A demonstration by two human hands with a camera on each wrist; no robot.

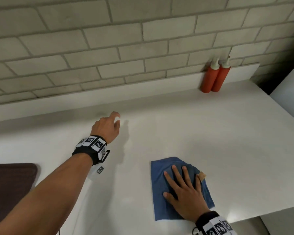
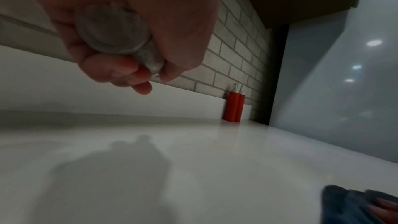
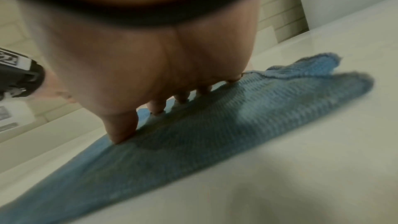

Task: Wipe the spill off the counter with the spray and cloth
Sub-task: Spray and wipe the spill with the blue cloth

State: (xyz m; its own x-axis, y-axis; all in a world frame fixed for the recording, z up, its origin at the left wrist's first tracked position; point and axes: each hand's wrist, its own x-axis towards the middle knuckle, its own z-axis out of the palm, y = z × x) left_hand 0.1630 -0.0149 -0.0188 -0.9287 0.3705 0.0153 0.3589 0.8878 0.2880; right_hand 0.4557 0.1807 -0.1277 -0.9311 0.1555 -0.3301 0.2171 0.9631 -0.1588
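My left hand [image 1: 109, 126] hovers over the back middle of the white counter [image 1: 210, 129], its fingers curled round a small clear spray bottle [image 2: 114, 30]. In the head view only a white bit of the bottle [image 1: 117, 118] shows past the fingers. The left wrist view shows the bottle's round base from below, gripped in the left hand [image 2: 129, 67]. My right hand [image 1: 182, 187] lies flat, fingers spread, pressing on a blue cloth [image 1: 161, 192] near the front edge. The cloth [image 3: 215, 125] lies spread on the counter under that right hand [image 3: 150, 65]. I see no distinct spill.
Two red squeeze bottles [image 1: 214, 77] stand against the low white upstand at the back right. A dark brown mat [image 1: 10, 184] lies at the front left. A small printed tag [image 1: 100, 170] sits on the counter. The counter ends at the right edge [image 1: 287, 116].
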